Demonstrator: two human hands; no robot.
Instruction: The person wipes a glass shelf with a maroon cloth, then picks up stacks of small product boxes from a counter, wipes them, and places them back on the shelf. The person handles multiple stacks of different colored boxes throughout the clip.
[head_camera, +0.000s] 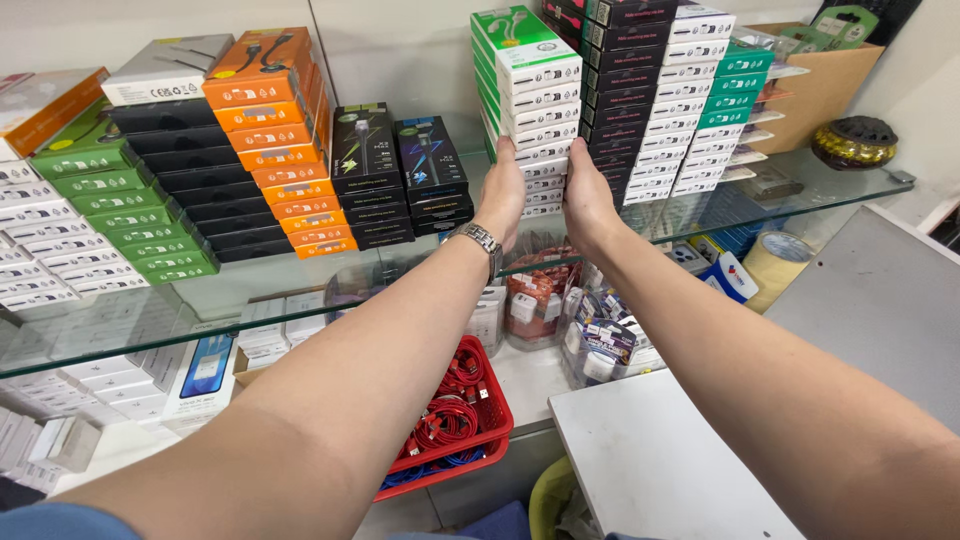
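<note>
A tall stack of small white and green boxes (533, 100) stands on the glass shelf (300, 290). My left hand (503, 195), with a metal watch on its wrist, presses against the stack's left side near the bottom. My right hand (588, 195) presses against its right side at the same height. Both hands clasp the lower boxes between them. The bottom of the stack is hidden behind my hands.
Black boxes (622, 90) and white and green boxes (705, 100) stand stacked right of it. Two short black stacks (400, 175), orange (285, 140), black and green stacks lie left. Below are a red basket of cables (455, 420), tape rolls (775, 265) and a white counter (660, 460).
</note>
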